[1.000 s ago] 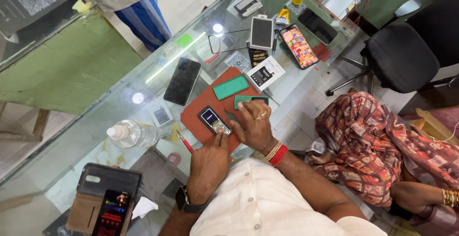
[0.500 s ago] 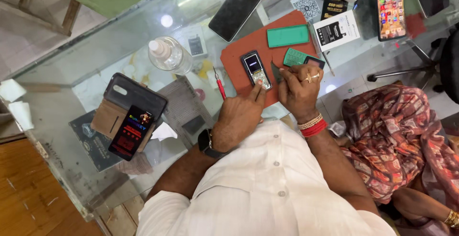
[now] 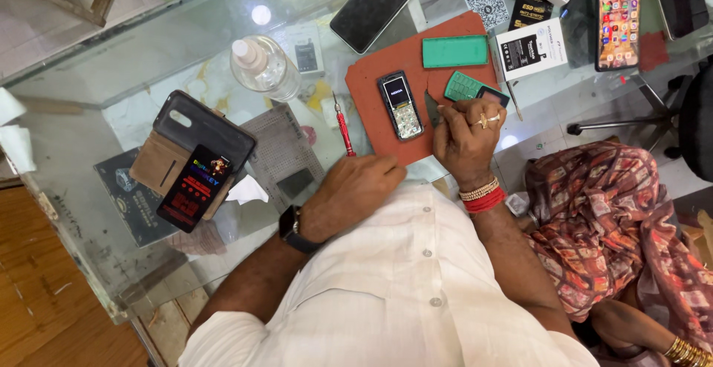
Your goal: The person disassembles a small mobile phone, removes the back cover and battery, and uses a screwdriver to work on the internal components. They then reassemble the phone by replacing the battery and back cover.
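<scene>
Since half a sec ago the left hand (image 3: 349,189) has pulled back off the small keypad phone (image 3: 399,105) to the near edge of the red mat (image 3: 375,88), fingers curled loose, holding nothing. Glass table (image 3: 111,85) carries the mat; phone lies on it, long axis running away from the person, screen end far. Right hand (image 3: 466,133) sits just right of the phone, nearer than the left, fingers pinched narrow on a thin dark tool (image 3: 433,108), tip beside the phone's right edge. Green keypad piece (image 3: 464,85) sits just beyond the knuckles.
</scene>
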A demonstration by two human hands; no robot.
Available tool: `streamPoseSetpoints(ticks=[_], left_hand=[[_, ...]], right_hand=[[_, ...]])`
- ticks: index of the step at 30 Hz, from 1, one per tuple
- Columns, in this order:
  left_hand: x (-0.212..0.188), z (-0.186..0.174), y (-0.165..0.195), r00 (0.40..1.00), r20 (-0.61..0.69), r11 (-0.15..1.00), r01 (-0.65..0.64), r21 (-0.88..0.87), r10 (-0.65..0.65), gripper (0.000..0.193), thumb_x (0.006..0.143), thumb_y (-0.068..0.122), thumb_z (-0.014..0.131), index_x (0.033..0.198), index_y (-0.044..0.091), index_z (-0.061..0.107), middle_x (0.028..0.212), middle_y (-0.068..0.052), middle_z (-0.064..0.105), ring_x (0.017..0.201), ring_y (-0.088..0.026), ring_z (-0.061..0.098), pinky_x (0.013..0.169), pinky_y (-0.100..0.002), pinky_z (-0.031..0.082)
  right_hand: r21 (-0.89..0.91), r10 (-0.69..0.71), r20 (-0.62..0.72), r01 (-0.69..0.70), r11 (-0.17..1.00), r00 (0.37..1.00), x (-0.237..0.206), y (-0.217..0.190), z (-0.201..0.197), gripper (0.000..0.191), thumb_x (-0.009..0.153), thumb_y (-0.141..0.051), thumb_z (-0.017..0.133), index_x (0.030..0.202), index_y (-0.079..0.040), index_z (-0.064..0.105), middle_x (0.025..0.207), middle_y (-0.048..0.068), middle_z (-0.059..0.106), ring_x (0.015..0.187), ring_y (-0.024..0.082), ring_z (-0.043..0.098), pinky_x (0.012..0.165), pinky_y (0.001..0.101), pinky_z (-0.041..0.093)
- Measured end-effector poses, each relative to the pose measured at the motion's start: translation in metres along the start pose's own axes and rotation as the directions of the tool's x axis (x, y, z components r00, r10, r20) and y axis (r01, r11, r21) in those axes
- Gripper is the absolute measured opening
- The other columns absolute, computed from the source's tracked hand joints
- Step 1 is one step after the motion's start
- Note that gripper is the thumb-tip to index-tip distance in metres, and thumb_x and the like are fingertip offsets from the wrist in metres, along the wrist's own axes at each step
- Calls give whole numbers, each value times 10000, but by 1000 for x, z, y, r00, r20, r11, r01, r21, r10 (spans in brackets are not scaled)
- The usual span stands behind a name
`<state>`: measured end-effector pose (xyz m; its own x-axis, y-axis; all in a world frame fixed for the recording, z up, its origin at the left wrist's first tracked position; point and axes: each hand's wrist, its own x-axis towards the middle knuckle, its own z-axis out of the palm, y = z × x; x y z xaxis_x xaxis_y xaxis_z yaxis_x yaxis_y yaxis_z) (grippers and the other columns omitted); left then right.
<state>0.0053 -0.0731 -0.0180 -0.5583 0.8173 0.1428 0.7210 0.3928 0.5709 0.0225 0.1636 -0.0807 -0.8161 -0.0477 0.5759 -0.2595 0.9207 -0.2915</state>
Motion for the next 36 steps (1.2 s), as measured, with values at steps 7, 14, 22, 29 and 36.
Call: streamPoseSetpoints(ticks=[7, 14, 22, 29, 36], left_hand=[[-56, -9, -11, 994, 102, 996, -44, 73, 36, 40, 815, 96, 651, 797, 71, 625, 780, -85, 622, 776, -266, 651, 659, -402, 536], [-120, -18, -13, 981, -11, 955, -184, 233, 192, 155, 838, 74, 683, 987, 31, 700, 811, -23, 610, 787, -190, 626, 677, -328, 528], [-157, -13, -17, 990, 27, 973, -141, 185, 138, 442, 903, 100, 621, 1342, 57, 609, 1329, -61, 655, 1202, -198, 607, 1093, -407, 431], [-162, 11, -25, 991, 18, 958, -130, 257, 130, 388, 966, 98, 570, 1347, 23, 573, 1463, -112, 576, 1388, -221, 494, 1215, -440, 354], [-164, 17, -34, 989, 38, 945, -146, 294, 141, 339, 1001, 142, 534, 1308, 30, 621, 1473, -116, 571, 1401, -217, 480, 1211, -443, 353]], right_hand=[[29, -3, 50, 1, 1000, 999, 3, 2, -5, 190, 932, -183, 812, 1060, -64, 739, 1018, 75, 660, 992, 280, 580, 937, 467, 379], [-1, -45, 111, 46, 999, 993, 3, -2, -4, 347, 936, -306, 835, 1161, -58, 742, 1162, 97, 661, 1110, 303, 571, 965, 476, 372], [53, -37, 144, 30, 998, 989, -2, -11, -3, 346, 912, -284, 840, 1159, -67, 735, 1143, 94, 650, 1102, 301, 566, 993, 483, 378], [84, -95, 194, 80, 993, 976, 7, -10, 3, 481, 844, -337, 875, 1183, -34, 719, 1141, 118, 630, 1093, 310, 553, 1000, 503, 375], [79, -99, 202, 85, 993, 974, 10, -10, 8, 493, 839, -347, 893, 1170, -32, 710, 1154, 129, 633, 1102, 325, 561, 995, 492, 385]])
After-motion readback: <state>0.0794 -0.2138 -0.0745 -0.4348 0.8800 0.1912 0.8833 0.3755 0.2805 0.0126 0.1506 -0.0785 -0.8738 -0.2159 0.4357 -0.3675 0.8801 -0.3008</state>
